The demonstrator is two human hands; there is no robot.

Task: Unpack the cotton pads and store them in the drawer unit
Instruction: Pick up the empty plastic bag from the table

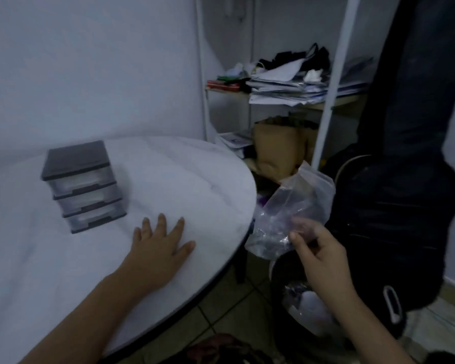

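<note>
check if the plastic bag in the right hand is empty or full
Empty, as far as shows: the plastic bag, pinched by the right hand, is limp, crumpled and see-through, with no white pads inside.

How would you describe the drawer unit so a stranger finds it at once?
Start at the round white table. The drawer unit stands on its left part, beyond the left hand. It is the only box there: black frame, three clear drawers.
</note>
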